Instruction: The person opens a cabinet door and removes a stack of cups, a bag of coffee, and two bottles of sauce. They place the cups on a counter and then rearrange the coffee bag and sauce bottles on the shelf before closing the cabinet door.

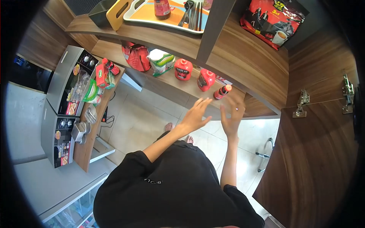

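Observation:
My left hand [195,115] hangs in front of the lower shelf with its fingers stretched out and thumb apart, holding nothing. Beside it, my right hand [232,116] is raised with fingers apart, slightly blurred, and nothing shows in it. Nearest to both hands is a small dark sauce bottle with a red cap [221,92], on the shelf just beyond the fingertips. To its left are a red chili sauce bottle [206,79] and another red bottle [183,69]. Further left on that shelf sit a white and green bag [161,62] and a red packet [136,57].
Above, a tray [133,18] bears a bottle and utensils. A red coffee bag [272,22] stands on the upper right shelf. An open cabinet door [315,163] is at right. At left, a narrow wooden ledge [85,152] carries packets and metal containers beside two ovens [72,81].

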Demonstrator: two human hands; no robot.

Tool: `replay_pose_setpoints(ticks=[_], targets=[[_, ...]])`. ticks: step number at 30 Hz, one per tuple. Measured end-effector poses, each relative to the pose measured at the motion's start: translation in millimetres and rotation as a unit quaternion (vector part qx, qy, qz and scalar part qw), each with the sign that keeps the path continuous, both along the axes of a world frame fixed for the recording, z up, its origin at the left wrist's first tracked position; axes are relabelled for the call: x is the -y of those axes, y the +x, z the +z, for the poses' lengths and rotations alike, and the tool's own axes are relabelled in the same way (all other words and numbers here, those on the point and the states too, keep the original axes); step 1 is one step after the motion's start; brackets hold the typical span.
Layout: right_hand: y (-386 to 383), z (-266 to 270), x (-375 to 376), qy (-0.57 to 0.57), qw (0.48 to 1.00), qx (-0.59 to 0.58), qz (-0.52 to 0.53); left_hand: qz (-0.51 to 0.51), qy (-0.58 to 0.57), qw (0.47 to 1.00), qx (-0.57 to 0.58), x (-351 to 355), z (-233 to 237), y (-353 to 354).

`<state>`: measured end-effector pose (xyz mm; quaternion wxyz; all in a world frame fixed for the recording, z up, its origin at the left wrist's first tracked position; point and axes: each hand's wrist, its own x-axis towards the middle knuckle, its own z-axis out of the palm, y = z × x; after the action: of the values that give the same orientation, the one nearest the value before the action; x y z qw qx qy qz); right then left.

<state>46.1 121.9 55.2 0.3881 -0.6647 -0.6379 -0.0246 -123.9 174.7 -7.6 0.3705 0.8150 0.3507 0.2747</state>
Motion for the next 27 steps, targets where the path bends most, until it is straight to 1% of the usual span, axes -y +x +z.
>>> replay_pose_setpoints(ticks=[1,3,4,5,6,7,9,10,11,12,13,14,16,17,19,20,22,24,27], targets=[[5.4,-27.7,2.9,-0.068,0.996,-0.033,0.037,0.01,0.005,0.999,-0.039,-0.6,-14.0,-9.7],[1.1,-65.8,-11.2,-0.095,0.982,-0.156,0.038,0.028,0.017,0.993,-0.117,-6.1,-36.3,-33.7],[-1.7,-79.9,-23.2,-0.106,0.97,-0.217,0.039,0.044,0.009,0.993,-0.106,-14.9,-55.3,-42.6],[-3.6,-90.1,-38.2,-0.08,0.97,-0.228,0.027,0.06,-0.001,0.994,-0.095,-29.4,-76.2,-49.8],[-6.1,-98.6,-56.8,-0.054,0.969,-0.239,0.016,0.077,-0.01,0.993,-0.085,-45.2,-86.1,-55.2],[-9.6,-108.4,-75.3,-0.029,0.968,-0.251,0.003,0.099,0.005,0.992,-0.081,-66.0,-82.5,-57.3],[-4.3,-132.5,-117.9,-0.01,0.981,-0.192,-0.035,0.143,0.036,0.987,-0.071,-113.4,-71.0,-57.0],[3.4,-144.9,-137.3,0.003,0.986,-0.16,-0.053,0.163,0.05,0.984,-0.056,-131.8,-73.3,-56.9],[13.9,-157.8,-156.6,-0.113,0.982,-0.134,-0.075,0.185,0.071,0.979,-0.038,-157.8,-78.4,-54.7],[17.1,-160.9,-172.8,-0.115,0.969,-0.215,-0.047,0.209,0.099,0.973,-0.016,-191.9,-81.8,-51.2],[17.4,-172.0,-189.4,-0.096,0.967,-0.231,-0.051,0.217,0.091,0.971,-0.041,-215.7,-90.7,-49.0],[14.5,-182.8,-196.1,-0.087,0.962,-0.25,-0.059,0.186,0.065,0.977,-0.078,-236.3,-109.0,-49.7],[6.3,-177.1,-199.9,-0.125,0.955,-0.259,-0.07,0.113,0.082,0.99,-0.023,-258.0,-128.2,-48.1],[2.1,-174.5,-197.8,-0.146,0.95,-0.265,-0.08,0.115,0.061,0.991,-0.026,-266.2,-135.5,-47.1],[0.0,-177.5,-198.0,-0.154,0.95,-0.252,-0.102,0.114,0.015,0.993,-0.031,-276.7,-144.2,-43.4],[1.4,-178.8,-198.9,-0.159,0.95,-0.244,-0.114,0.119,0.025,0.992,-0.038,-278.6,-148.4,-44.0],[-1.1,-185.2,-200.2,-0.104,0.955,-0.247,-0.129,0.115,0.062,0.991,-0.029,-279.4,-148.2,-44.6],[-5.3,-185.3,-201.1,-0.111,0.949,-0.242,-0.168,0.106,0.062,0.992,-0.041,-278.5,-150.4,-46.2],[-5.4,-175.3,-201.3,-0.172,0.939,-0.253,-0.158,0.117,0.058,0.991,-0.028,-278.2,-152.1,-45.4]])
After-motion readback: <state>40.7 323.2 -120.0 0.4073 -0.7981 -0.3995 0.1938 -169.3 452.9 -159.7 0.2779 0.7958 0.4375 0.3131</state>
